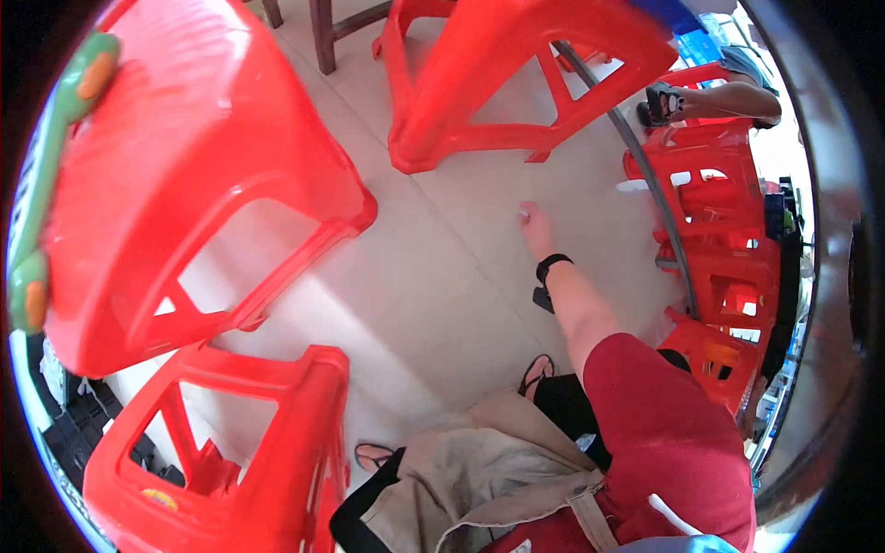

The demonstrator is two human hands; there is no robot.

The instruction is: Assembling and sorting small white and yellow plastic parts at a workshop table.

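My right hand [532, 229] is stretched out low over the pale tiled floor [442, 267]. Its fingers are curled closed, with a small whitish bit showing at the fingertips that is too small to name. A black band [552, 266] circles the wrist, and a small black object [542, 299] shows just below it. My left hand is out of the picture. Nearest to the hand, at the top, stands a red plastic stool [470, 97]. Another red stool [175, 138] rises close by on the left, with a third red stool [309, 433] below it.
Stacked red stools [728, 267] line the right side behind a dark curved bar [645, 166]. Another person's sandalled foot [662, 103] is at the upper right. A green and orange object [57, 166] lies on the left stool. A dark wooden leg [322, 37] stands at the top.
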